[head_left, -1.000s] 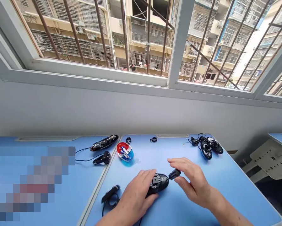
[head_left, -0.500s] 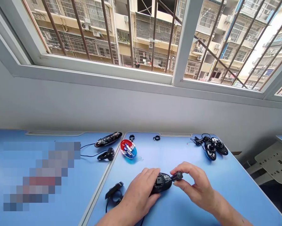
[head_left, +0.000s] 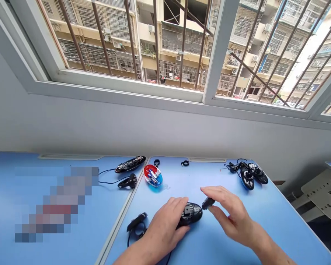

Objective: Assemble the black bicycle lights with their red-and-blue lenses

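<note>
Left of centre: long black case point(head_left: 130, 164), black clamp point(head_left: 129, 181) below it. Lower centre-left, black cabled bracket point(head_left: 136, 222); above it, red-and-blue dish point(head_left: 147, 169). Bottom centre, left hand point(head_left: 166, 225), fingers clamped over black oval case point(head_left: 192, 212) on blue desk point(head_left: 206, 176). Short black handle point(head_left: 208, 202) at its right tip. Right hand point(head_left: 229, 215) beside, fingers curved around handle; can't tell if gripping. Far right, black pods point(head_left: 252, 174).

Dish point(head_left: 158, 181) on tbl point(head_left: 190, 182), bhnd L hand point(head_left: 167, 222)

Head-worn camera near hands point(head_left: 167, 223), facing forward-down over blue desk point(head_left: 193, 182) toward window point(head_left: 211, 70).
</note>
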`<control>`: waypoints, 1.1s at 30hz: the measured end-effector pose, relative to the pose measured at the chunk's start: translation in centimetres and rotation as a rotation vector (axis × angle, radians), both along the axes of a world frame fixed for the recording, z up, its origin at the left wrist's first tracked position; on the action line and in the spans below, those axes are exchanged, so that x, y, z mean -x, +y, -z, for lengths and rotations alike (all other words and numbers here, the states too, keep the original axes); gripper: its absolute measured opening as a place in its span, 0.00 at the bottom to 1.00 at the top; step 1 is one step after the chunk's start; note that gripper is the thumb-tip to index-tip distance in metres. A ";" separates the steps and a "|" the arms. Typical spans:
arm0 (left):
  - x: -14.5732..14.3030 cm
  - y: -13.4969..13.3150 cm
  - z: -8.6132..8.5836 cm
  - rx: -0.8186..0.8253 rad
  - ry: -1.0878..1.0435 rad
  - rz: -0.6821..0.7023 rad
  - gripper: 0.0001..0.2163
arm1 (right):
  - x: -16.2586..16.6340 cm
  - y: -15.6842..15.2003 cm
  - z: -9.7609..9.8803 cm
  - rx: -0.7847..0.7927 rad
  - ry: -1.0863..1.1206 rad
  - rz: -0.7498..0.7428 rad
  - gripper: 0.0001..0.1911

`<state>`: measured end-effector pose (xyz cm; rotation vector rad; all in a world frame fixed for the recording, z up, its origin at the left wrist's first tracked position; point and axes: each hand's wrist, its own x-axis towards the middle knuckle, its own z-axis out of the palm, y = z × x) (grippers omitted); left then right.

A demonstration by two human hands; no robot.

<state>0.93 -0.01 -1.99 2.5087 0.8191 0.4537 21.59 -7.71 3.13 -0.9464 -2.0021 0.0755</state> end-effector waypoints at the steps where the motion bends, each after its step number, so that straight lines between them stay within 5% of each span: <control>1: 0.0 0.0 -0.1 0.004 0.009 -0.003 0.26 | -0.2 -0.2 -0.3 0.039 -0.007 -0.031 0.26; 8: 0.1 -0.1 0.0 0.029 -0.002 0.001 0.25 | -1.4 -0.4 -0.4 0.205 0.065 -0.088 0.24; 22: -0.1 -0.1 -0.3 -0.013 -0.030 0.002 0.23 | 0.3 -0.2 0.0 -0.007 0.043 0.028 0.12; 33: 0.0 -0.1 -0.1 0.010 -0.022 -0.019 0.22 | 0.2 0.0 1.1 0.021 0.238 0.135 0.11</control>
